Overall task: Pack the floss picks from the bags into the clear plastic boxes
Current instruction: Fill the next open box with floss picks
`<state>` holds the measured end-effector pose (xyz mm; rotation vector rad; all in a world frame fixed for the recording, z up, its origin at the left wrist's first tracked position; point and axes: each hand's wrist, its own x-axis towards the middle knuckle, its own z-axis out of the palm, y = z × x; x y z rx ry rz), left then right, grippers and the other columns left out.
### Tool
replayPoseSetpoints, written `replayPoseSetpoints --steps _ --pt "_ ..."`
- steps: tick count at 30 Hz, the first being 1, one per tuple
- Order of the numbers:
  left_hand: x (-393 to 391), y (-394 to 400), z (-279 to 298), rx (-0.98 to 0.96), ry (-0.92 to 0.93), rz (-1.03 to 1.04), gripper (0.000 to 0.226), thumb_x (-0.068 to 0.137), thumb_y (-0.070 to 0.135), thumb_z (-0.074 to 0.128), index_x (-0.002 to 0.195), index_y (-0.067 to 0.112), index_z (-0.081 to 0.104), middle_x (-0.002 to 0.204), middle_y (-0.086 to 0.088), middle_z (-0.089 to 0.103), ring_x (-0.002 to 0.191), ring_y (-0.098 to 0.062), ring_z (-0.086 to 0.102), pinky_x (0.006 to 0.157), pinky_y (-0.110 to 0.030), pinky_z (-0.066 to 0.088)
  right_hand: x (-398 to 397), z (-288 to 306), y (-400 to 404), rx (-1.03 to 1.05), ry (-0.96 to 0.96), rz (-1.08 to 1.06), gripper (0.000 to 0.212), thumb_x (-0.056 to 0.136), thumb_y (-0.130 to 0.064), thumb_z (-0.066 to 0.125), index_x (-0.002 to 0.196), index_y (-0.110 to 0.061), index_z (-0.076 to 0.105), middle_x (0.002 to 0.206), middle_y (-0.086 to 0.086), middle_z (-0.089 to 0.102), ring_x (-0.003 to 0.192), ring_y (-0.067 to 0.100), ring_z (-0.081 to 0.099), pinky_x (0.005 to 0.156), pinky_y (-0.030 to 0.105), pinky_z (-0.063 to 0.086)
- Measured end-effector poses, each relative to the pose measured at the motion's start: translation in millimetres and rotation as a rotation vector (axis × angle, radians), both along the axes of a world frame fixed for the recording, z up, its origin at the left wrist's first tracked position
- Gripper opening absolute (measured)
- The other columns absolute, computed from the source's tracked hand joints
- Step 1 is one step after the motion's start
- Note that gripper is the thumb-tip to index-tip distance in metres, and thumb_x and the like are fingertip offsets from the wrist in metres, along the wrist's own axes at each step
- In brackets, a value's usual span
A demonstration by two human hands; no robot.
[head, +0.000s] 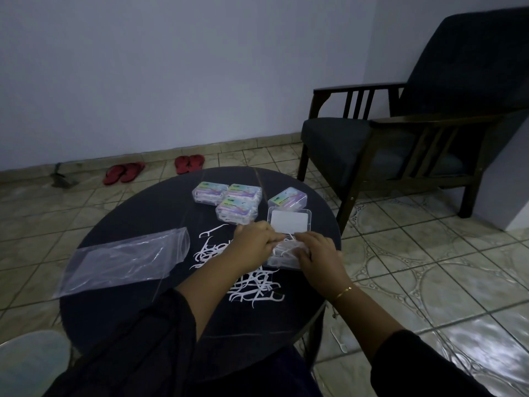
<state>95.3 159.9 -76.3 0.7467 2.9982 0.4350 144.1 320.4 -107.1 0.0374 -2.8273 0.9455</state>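
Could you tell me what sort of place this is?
Probably a living room at home: a dark cushioned armchair, red slippers by the wall on the tiled floor, and a small round table.

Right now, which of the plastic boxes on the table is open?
The box under both hands, lid flipped back. The four labelled boxes behind it are shut.

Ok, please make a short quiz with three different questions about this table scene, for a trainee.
1. True or false: the open clear box has both hands on it.
2. How many closed, labelled boxes are on the round table?
3. The plastic bag lies on which side of the loose floss picks: A left, B right?

Key: 1 true: left hand and right hand press picks in. 2 four. 3 A.
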Motion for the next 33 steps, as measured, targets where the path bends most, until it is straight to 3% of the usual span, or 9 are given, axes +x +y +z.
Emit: replayPoseSetpoints --steps 4,7,10,12,16,20,25,29,33 --pt "1 -4 -7 0.231 0.02 0.103 0.036 0.098 0.021 0.049 0.133 0.027 0.055 0.128 0.001 0.053 0.121 -0.018 0.045 0.102 -0.033 0.03 3 -4 2 -0.13 0.084 -0.096 0.041 0.092 -0.011 0.053 0.132 -0.011 0.053 0.137 0.006 0.047 0.123 0.023 0.042 0.106 0.038 0.036" --pt "3 -13 -10 0.202 0.015 0.26 0.037 0.098 0.029 0.046 0.134 0.03 0.053 0.133 0.002 0.051 0.125 -0.017 0.044 0.102 -0.037 0.028 3 -7 7 -0.111 0.073 -0.167 0.035 0.091 -0.015 0.055 0.125 -0.015 0.061 0.121 0.007 0.056 0.111 0.023 0.051 0.097 0.042 0.042" --pt "4 -20 -12 0.177 -0.024 0.368 0.036 0.098 0.033 0.043 0.132 0.032 0.053 0.127 0.005 0.06 0.118 -0.014 0.053 0.102 -0.037 0.023 0 -7 10 -0.104 0.072 -0.152 0.028 0.094 -0.016 0.053 0.119 -0.014 0.066 0.111 0.008 0.06 0.103 0.022 0.056 0.093 0.031 0.042" --pt "3 -21 -12 0.218 -0.069 0.374 0.033 0.099 0.033 0.044 0.129 0.031 0.057 0.121 0.006 0.064 0.114 -0.013 0.056 0.103 -0.035 0.024 -2 -3 9 -0.105 0.071 -0.137 0.028 0.095 -0.015 0.052 0.119 -0.011 0.066 0.112 0.008 0.06 0.103 0.021 0.056 0.09 0.024 0.039" --pt "-1 -18 -10 0.291 -0.094 0.373 0.028 0.096 0.031 0.051 0.121 0.03 0.063 0.126 0.006 0.062 0.114 -0.013 0.056 0.107 -0.041 0.033 -8 2 6 -0.036 0.084 -0.126 0.028 0.096 -0.014 0.051 0.119 -0.014 0.066 0.117 0.006 0.062 0.109 0.023 0.053 0.093 0.028 0.038" --pt "-4 -12 -3 0.186 -0.098 0.397 0.038 0.099 0.034 0.042 0.136 0.028 0.05 0.139 0.004 0.053 0.127 -0.018 0.047 0.108 -0.039 0.023 -11 7 6 0.056 0.095 -0.076 0.03 0.097 -0.013 0.049 0.12 -0.018 0.066 0.122 0.001 0.063 0.111 0.022 0.049 0.081 0.014 0.026" --pt "-4 -8 -4 0.344 -0.195 0.406 0.035 0.097 0.028 0.047 0.13 0.024 0.057 0.13 0.001 0.06 0.119 -0.02 0.054 0.106 -0.037 0.035 -9 5 1 0.059 0.024 -0.018 0.035 0.098 -0.014 0.043 0.127 -0.023 0.06 0.133 -0.005 0.057 0.12 0.018 0.043 0.101 0.037 0.037" --pt "-2 -7 -5 0.485 -0.178 0.379 0.028 0.094 0.016 0.055 0.12 0.018 0.065 0.109 -0.003 0.069 0.092 -0.016 0.065 0.075 -0.025 0.05 -8 3 2 0.039 0.01 -0.013 0.037 0.098 -0.011 0.042 0.129 -0.021 0.058 0.137 -0.003 0.053 0.123 0.019 0.039 0.103 0.036 0.035" --pt "-1 -5 -3 0.424 -0.13 0.29 0.028 0.094 0.013 0.056 0.12 0.017 0.065 0.107 -0.003 0.069 0.092 -0.017 0.065 0.079 -0.029 0.053 -7 3 2 0.054 -0.008 0.001 0.037 0.099 -0.013 0.041 0.13 -0.022 0.057 0.137 -0.006 0.052 0.123 0.017 0.038 0.102 0.034 0.035"
